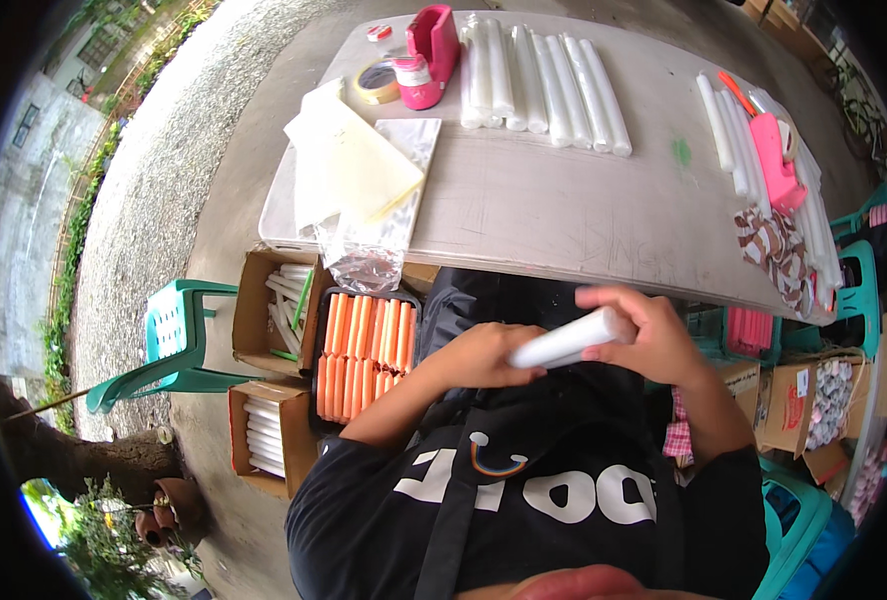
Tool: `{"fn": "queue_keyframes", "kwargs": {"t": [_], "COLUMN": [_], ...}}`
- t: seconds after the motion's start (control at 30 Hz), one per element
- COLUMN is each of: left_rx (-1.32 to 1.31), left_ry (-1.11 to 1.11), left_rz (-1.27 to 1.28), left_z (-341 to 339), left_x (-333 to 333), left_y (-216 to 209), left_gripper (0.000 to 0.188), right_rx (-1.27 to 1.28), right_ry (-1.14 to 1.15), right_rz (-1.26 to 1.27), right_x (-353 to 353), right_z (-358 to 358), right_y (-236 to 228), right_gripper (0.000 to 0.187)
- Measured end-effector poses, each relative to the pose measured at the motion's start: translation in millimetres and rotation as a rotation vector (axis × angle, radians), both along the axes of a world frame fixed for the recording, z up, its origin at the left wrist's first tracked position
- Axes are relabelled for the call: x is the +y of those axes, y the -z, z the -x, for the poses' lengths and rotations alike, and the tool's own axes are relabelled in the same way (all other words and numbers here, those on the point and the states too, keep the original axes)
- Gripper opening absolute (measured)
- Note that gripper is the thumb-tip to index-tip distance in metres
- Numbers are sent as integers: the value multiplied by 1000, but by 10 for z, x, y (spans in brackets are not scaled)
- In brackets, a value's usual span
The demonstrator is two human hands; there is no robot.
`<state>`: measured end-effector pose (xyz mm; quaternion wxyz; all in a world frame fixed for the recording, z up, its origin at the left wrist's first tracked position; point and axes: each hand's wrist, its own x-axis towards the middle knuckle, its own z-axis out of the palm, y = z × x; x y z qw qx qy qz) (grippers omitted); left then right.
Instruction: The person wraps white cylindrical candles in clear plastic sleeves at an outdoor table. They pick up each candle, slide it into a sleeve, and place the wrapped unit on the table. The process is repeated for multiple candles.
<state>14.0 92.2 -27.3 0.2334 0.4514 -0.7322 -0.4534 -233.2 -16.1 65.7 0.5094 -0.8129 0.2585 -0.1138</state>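
A small bundle of white candles (569, 341) is held level in front of my black apron, above my lap. At its left end my left hand (504, 354) is closed round the candles. My right hand (642, 332) curls about the right end, thumb below and fingers above, a little smeared by motion. Beyond them, a row of white candle bundles in clear wrap (544, 85) lies on the grey table (564, 205). To the left on the table is a stack of pale plastic sheets (349, 165).
Pink tape dispensers (432, 50) (776, 165) and a tape roll (377, 82) lie on the table. More white rolls (719, 125) are at right. Left of me stand a black tray of orange candles (364, 345), cardboard boxes of white candles (264, 440) and a green chair (179, 335).
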Motion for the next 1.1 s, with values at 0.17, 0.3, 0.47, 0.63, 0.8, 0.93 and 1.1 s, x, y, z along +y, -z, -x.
{"fn": "queue_keyframes", "kwargs": {"t": [0.17,0.3,0.47,0.63,0.8,0.93,1.1], "left_rx": [-128,-909,-934,-843,-660,-392,-370], "left_ry": [-565,-1133,-1109,-1084,-1036,-1112,-1010], "left_rz": [339,788,714,731,735,548,510], "left_z": [-359,-960,-1224,-1288,-1423,-1637,-1696], "left_x": [139,5,-55,-144,-103,-108,-130], "left_y": [-712,-414,-206,-313,-359,-358,-406], "left_gripper": [70,50,28,15,11,15,25], "right_rx": [-196,-737,-487,-272,12,-133,-426], "right_ry": [523,650,590,356,228,152,-215], "right_rz": [-341,-138,775,889,1112,1198,1296], "right_x": [-484,-1011,-1881,-2233,-2060,-1611,-996], "right_z": [102,63,-650,-1013,-1141,-1404,-2145], "right_y": [-618,-901,-209,453,407,239,476], "right_gripper": [37,37,42,51,44,34,16]}}
